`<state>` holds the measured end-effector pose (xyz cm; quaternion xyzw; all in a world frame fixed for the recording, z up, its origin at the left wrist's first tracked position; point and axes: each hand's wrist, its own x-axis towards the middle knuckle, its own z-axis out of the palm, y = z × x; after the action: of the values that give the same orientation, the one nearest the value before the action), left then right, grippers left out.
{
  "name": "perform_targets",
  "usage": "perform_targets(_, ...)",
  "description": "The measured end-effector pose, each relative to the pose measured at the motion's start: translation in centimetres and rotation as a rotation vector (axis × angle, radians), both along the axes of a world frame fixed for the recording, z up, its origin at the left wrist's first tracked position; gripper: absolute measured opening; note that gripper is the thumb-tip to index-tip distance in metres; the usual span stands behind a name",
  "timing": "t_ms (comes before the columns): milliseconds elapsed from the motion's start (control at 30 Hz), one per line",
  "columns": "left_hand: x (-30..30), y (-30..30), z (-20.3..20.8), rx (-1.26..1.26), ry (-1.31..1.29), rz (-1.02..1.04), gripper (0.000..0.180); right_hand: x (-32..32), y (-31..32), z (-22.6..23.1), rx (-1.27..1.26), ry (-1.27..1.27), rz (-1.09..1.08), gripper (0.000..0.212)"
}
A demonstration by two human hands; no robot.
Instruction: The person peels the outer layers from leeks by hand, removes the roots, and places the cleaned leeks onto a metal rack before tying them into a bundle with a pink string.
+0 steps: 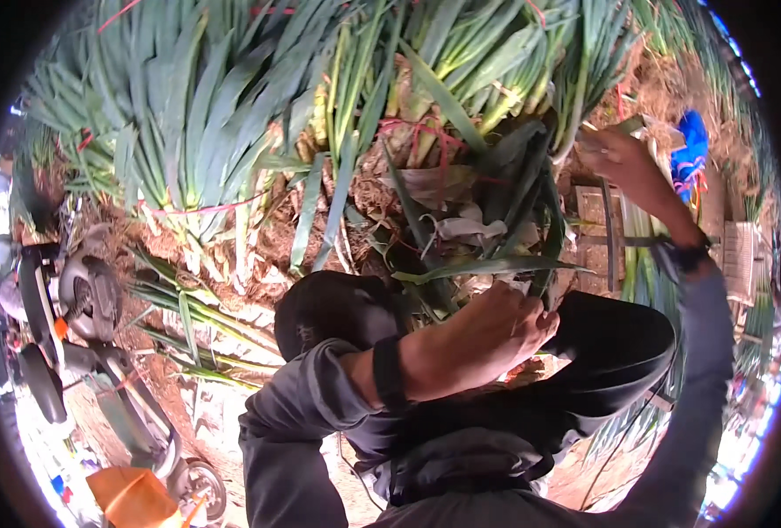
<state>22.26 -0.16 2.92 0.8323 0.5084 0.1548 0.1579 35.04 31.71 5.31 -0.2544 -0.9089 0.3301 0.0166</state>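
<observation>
My left hand (pixel 487 339) is closed in front of my lap, just below a long loose green leaf (pixel 487 267). What its fingers hold, if anything, is hidden. Stretched out to the far right, my right hand (pixel 621 160) has its fingers curled beside the pale stem of a long green onion (pixel 570 132). Whether it grips that stem I cannot make out. Between the hands lies a heap of dark leaves and pale peelings (pixel 470 224). Bundles of long green onions (pixel 175 132), tied with pink string (pixel 421 132), stand stacked across the far side.
A scooter (pixel 96 308) is parked at the left, with an orange thing (pixel 131 497) below it. Loose green onions (pixel 201 321) lie left of my knee (pixel 342 308). Wooden slats (pixel 594 238) and a bright blue bundle (pixel 689 145) are by my right arm.
</observation>
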Motion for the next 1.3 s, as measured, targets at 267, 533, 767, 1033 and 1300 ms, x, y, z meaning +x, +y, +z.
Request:
perform_targets(267, -3.1, -2.3, -0.8, -0.084, 0.032, 0.181, 0.051, -19.9, -7.3, -19.6, 0.008, -0.256, -0.258, 0.069)
perform_targets(533, -4.5, -4.5, -0.7, -0.186, 0.003, 0.209, 0.051, -20.6, -12.1, -25.0, -0.137, 0.208, -0.295, 0.028)
perform_targets(767, -4.6, -4.2, -0.7, -0.109, -0.072, 0.189, 0.048, -20.2, -12.2, -27.4, -0.393, 0.04, -0.232, 0.026)
perform_targets(1033, -8.1, -5.2, 0.4, -0.354, 0.002, 0.144, 0.035, -18.6, -13.5, -22.0, -0.175, -0.131, -0.067, 0.03)
perform_targets(1300, -13.6, -1.6, 1.3, 0.258, -0.794, 0.887, 0.031, -3.2, -19.7, -29.4, 0.196, -0.111, 0.129, 0.034)
